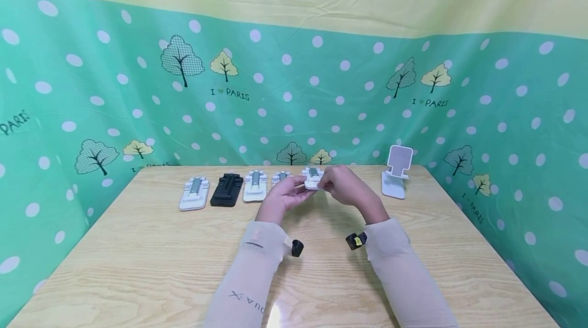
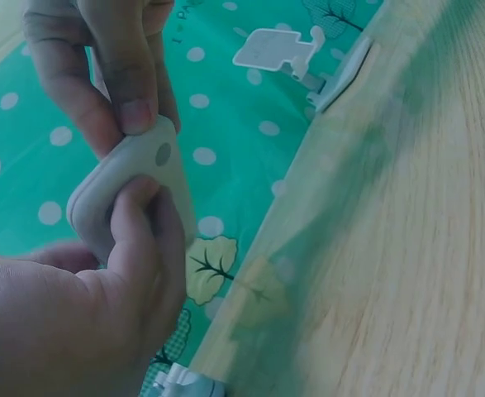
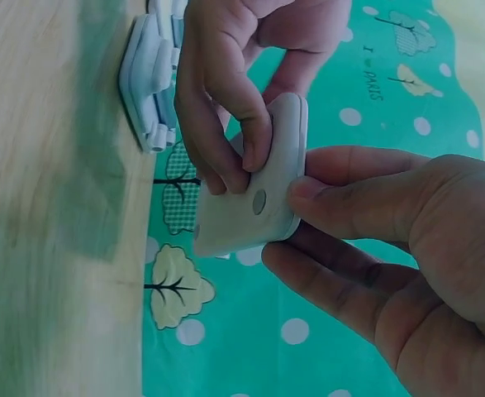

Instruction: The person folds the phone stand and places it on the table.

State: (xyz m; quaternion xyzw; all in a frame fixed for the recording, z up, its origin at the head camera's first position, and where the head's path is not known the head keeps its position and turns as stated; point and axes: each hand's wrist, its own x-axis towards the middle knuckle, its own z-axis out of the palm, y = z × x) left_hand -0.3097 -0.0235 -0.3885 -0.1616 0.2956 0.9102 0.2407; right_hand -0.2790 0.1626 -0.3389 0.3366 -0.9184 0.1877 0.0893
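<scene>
A white folding phone stand (image 1: 313, 181), folded flat, is held above the far part of the table between both hands. My left hand (image 1: 286, 196) grips its left side, with fingers curled against the underside, as the left wrist view shows. My right hand (image 1: 343, 185) pinches the opposite edge between thumb and fingers. In the right wrist view the pale underside of the stand (image 3: 285, 165) shows a round grey pad near one corner. Its upper side is partly hidden by the hands in the head view.
Left of the hands lie folded stands in a row: a white one (image 1: 194, 194), a black one (image 1: 227, 190), another white one (image 1: 255, 186) and one partly hidden (image 1: 278, 177). An unfolded white stand (image 1: 393, 185) is upright at the far right. Behind hangs a green dotted cloth (image 1: 294, 98).
</scene>
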